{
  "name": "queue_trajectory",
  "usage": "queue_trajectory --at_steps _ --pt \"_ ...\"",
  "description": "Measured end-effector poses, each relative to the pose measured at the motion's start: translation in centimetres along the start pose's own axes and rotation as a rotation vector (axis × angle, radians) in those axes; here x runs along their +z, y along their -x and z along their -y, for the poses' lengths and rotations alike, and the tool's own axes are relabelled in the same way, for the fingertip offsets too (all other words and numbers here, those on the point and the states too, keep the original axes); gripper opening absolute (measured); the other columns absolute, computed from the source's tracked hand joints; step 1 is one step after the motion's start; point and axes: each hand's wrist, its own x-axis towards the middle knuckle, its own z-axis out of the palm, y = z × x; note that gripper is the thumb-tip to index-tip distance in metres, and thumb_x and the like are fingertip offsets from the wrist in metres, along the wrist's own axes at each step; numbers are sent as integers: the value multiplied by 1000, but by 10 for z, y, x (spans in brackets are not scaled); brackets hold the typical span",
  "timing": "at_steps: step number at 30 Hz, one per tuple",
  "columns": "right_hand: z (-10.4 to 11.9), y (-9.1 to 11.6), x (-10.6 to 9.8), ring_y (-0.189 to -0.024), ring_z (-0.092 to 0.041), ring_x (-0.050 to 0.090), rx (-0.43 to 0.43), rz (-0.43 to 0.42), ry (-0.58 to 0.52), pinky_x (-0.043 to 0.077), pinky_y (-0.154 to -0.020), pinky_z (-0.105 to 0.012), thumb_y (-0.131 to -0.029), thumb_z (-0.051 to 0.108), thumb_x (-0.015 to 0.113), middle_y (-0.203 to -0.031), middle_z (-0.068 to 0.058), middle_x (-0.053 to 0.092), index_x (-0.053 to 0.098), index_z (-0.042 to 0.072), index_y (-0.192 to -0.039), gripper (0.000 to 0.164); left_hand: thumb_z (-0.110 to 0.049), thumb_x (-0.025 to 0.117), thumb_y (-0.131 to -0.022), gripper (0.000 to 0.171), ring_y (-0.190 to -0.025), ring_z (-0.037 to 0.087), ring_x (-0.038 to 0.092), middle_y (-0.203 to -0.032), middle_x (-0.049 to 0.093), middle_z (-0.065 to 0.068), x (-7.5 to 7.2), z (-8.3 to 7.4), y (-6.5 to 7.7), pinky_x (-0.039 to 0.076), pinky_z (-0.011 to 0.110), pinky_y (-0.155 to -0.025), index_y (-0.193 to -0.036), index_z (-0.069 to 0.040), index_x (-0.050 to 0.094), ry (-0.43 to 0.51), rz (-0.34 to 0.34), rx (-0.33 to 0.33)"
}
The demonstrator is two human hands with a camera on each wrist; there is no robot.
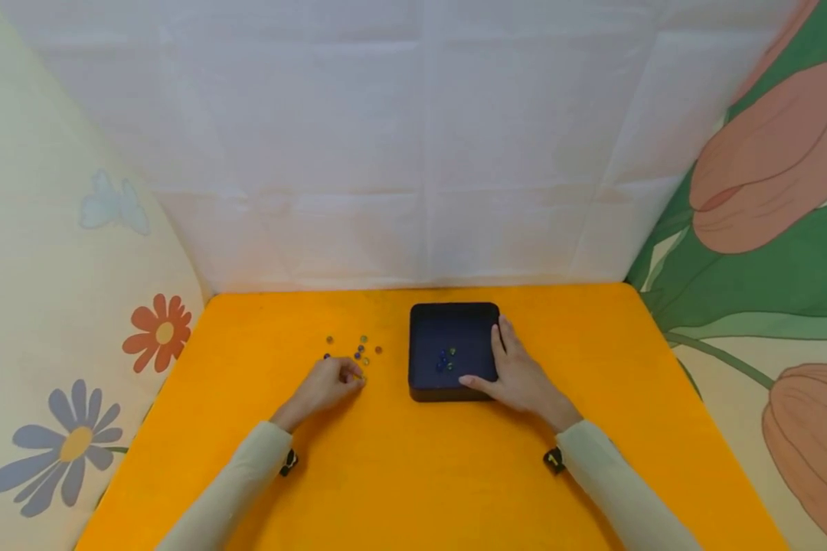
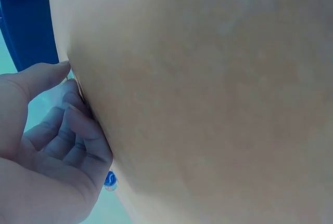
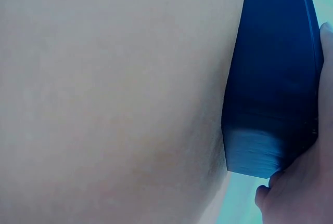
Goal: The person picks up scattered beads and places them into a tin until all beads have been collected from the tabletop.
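Observation:
My left hand (image 1: 327, 384) is low over the yellow cloth, with thumb and forefinger tips pinching a small yellowish marble (image 1: 363, 379); the fingers cover most of it. Just behind that hand lie several loose glass marbles (image 1: 361, 349), blue, greenish and amber. One blue marble (image 2: 110, 181) shows beneath the hand in the left wrist view. My right hand (image 1: 520, 379) holds the near right corner of a dark square tray (image 1: 455, 393), thumb over the near rim and fingers along the right side. Inside the tray sit several blue and green marbles (image 1: 446, 360).
Yellow cloth (image 1: 413, 482) covers the table. A white sheet (image 1: 413, 153) hangs behind its far edge. Flower-patterned cloths stand on the left (image 1: 55, 306) and right (image 1: 751, 306). Each wrist has a small dark device under the sleeve.

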Motion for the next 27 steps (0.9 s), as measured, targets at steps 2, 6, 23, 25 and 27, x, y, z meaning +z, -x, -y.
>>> queue_trajectory --at_steps 2,6,23,25,27 --pt "0 0 0 -165 -40 8 2 4 -6 35 -124 -58 -87 89 51 -177 -17 -15 3 2 -168 128 -17 74 -99 7 -70 13 56 -82 69 0 -1 -2 0 47 26 -64 -101 -11 76 -14 4 5" --pt "0 0 0 -165 -40 6 10 18 -12 37 -123 -57 -87 90 50 -177 -14 -19 1 4 -168 128 -18 73 -100 8 -67 13 56 -81 70 0 -2 -4 0 48 27 -63 -102 -11 75 -38 16 21" --pt "0 -2 1 -165 -41 9 -4 -9 -5 35 -124 -59 -87 88 52 -177 -19 -12 3 2 -168 128 -24 70 -103 19 -59 13 46 -73 60 3 -6 -8 -2 37 25 -55 -112 -7 69 0 -19 21" --pt "0 -2 2 -165 -42 10 -4 -8 -6 36 -124 -58 -87 88 52 -177 -19 -12 3 2 -168 128 -24 70 -103 20 -60 12 46 -74 60 3 -6 -8 -3 38 24 -54 -113 -7 70 -3 -27 38" --pt "0 -1 2 -165 -41 10 2 -7 -9 37 -123 -58 -87 88 52 -177 -18 -13 3 3 -168 128 -24 70 -102 20 -60 12 46 -75 60 3 -7 -9 -3 39 24 -55 -113 -7 70 -5 -36 51"
